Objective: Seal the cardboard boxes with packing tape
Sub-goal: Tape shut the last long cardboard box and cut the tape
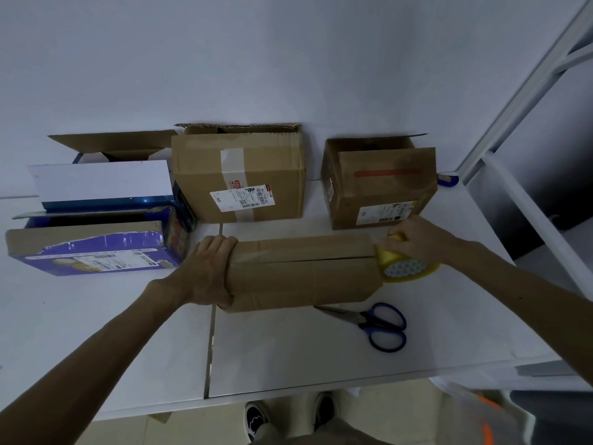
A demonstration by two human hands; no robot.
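A long brown cardboard box (301, 271) lies across the white table (288, 354) in front of me, its top flaps closed with a seam running left to right. My left hand (208, 271) grips the box's left end, fingers curled over the top edge. My right hand (414, 239) holds a yellow roll of packing tape (401, 264) against the box's right end. Clear tape appears to run along the seam, faintly visible.
Blue-handled scissors (378, 326) lie just in front of the box on the right. At the back stand a blue-and-white open box (96, 220), a taped brown box (240, 181) and a smaller brown box (378, 184). A white frame (519, 194) borders the table's right side.
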